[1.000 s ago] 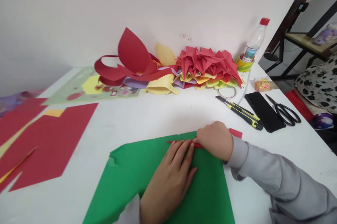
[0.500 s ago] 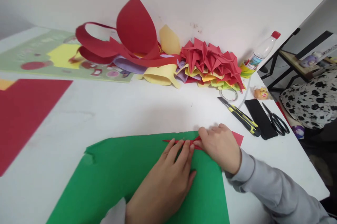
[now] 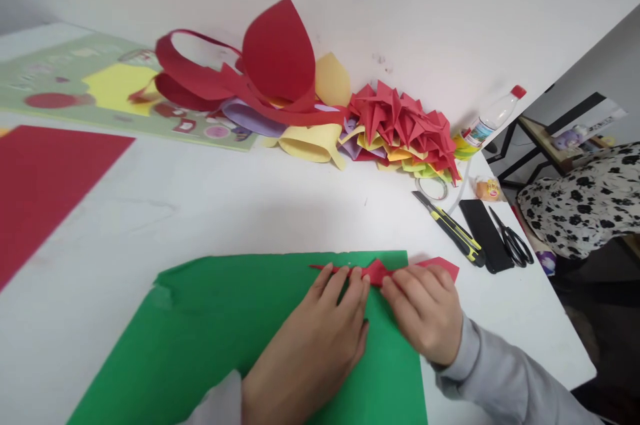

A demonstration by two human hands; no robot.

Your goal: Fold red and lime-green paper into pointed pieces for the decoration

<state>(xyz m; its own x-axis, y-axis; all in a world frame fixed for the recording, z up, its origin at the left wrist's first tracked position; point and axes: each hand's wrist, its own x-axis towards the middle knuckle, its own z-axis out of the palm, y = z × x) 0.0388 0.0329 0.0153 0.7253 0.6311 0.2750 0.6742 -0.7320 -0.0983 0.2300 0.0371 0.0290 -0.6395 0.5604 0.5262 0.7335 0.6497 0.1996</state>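
A narrow piece of folded red paper (image 3: 376,272) lies along the far edge of the green sheet (image 3: 210,332). My left hand (image 3: 315,338) rests on its left part, fingers stretched out and fingertips pressing it down; a thin pointed end sticks out past them. On the right, my right hand (image 3: 425,308) has its fingers curled over the same paper, gripping it. Between the hands, a small peak of the paper stands up. A wider red end shows beyond my right knuckles, past the green sheet's right corner. My right thumb is mostly hidden.
Several folded red paper pieces (image 3: 400,118) and curled paper strips (image 3: 280,52) lie along the wall. To the right are a utility knife (image 3: 450,228), a black phone-like slab (image 3: 486,235), scissors (image 3: 513,238) and a bottle (image 3: 493,118). A red sheet (image 3: 55,185) lies left. A person (image 3: 585,198) is beyond the table.
My right hand has shifted right and down along the red paper, uncovering its small peak and the green sheet's corner. My left hand stays nearly in place. The view has tilted slightly.
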